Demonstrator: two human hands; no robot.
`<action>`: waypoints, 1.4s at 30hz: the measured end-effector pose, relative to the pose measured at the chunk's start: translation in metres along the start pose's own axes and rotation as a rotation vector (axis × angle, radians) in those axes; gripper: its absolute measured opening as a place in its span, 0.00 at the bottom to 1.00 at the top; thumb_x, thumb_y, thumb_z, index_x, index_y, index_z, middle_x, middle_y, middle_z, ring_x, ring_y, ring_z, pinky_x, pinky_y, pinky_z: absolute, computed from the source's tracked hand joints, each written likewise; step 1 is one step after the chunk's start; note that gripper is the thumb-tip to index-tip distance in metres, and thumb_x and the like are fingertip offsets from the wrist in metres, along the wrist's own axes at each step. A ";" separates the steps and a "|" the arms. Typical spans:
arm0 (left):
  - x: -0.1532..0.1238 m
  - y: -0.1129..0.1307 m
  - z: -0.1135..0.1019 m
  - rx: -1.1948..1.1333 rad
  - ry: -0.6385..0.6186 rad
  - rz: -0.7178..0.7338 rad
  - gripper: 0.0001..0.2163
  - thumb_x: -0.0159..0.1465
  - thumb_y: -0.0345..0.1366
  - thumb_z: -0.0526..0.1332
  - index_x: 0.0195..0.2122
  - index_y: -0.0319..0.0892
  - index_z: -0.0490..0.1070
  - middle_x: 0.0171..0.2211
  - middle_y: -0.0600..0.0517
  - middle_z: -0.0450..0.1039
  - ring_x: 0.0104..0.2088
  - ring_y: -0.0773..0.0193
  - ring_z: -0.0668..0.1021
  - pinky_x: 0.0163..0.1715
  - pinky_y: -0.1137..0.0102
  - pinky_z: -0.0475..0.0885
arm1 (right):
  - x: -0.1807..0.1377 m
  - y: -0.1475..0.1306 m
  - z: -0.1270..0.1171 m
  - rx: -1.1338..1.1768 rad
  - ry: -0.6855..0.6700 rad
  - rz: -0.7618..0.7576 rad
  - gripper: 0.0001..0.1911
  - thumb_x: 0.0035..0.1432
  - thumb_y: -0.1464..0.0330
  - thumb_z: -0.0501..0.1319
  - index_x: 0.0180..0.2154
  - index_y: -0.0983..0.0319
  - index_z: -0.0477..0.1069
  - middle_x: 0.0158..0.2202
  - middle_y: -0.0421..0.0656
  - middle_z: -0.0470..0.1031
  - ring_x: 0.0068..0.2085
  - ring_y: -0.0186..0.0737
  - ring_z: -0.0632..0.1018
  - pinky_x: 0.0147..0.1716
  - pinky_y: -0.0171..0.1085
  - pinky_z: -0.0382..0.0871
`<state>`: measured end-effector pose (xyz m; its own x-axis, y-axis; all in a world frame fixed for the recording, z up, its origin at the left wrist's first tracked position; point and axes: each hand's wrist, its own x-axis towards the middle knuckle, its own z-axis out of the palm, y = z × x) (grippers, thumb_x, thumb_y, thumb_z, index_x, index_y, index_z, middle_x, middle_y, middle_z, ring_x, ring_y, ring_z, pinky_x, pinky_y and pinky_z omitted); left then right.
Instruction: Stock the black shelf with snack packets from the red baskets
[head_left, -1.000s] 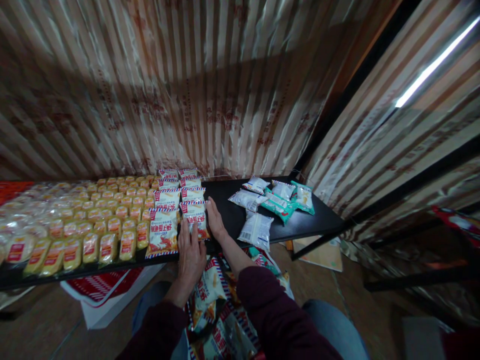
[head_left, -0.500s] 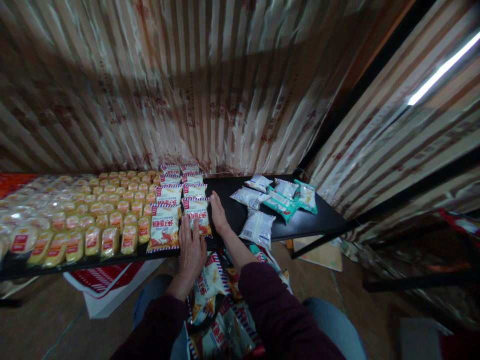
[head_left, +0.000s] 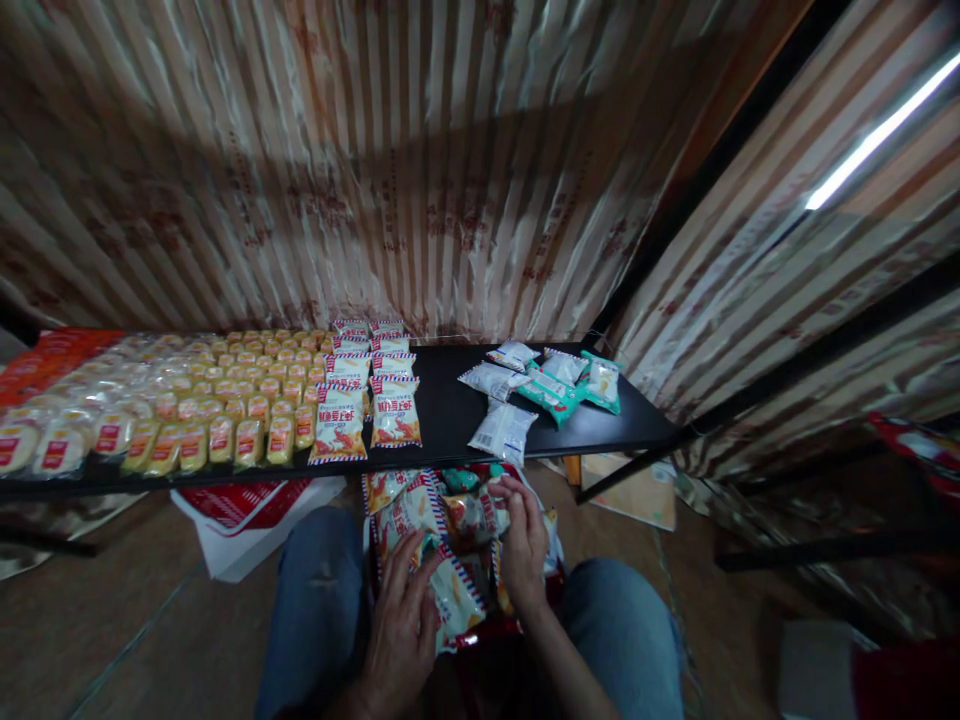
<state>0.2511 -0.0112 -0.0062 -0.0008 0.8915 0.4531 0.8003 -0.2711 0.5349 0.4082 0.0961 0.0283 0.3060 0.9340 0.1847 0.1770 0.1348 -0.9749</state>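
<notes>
A pile of striped snack packets (head_left: 450,530) lies in an open bag between my knees. My left hand (head_left: 401,625) rests on one packet at the pile's near left, fingers spread over it. My right hand (head_left: 521,535) reaches into the right side of the pile, fingers curled around a packet's edge. On the black shelf (head_left: 450,420) ahead, two columns of the same red-and-white packets (head_left: 375,400) are laid flat, running back to the wall.
Rows of small yellow packets (head_left: 217,410) fill the shelf's left half. Several white and green packets (head_left: 544,390) lie loose at its right end. A red-and-white box (head_left: 240,515) sits under the shelf on the floor. Striped foil covers the walls.
Both hands have left the packets on the shelf and dropped back to the pile in my lap. The view has pulled back from the shelf.
</notes>
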 end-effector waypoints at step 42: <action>-0.033 -0.041 0.052 -0.206 0.028 -0.433 0.25 0.62 0.38 0.52 0.61 0.40 0.57 0.64 0.43 0.54 0.66 0.54 0.53 0.64 0.56 0.54 | -0.024 0.108 -0.069 -0.432 0.011 0.105 0.31 0.55 0.47 0.47 0.48 0.61 0.69 0.59 0.51 0.63 0.61 0.49 0.62 0.62 0.47 0.51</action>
<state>0.2497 -0.0107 -0.0800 -0.3261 0.9291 0.1747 0.5877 0.0545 0.8073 0.4844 0.0654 -0.0723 0.3524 0.9314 0.0913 0.5188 -0.1132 -0.8474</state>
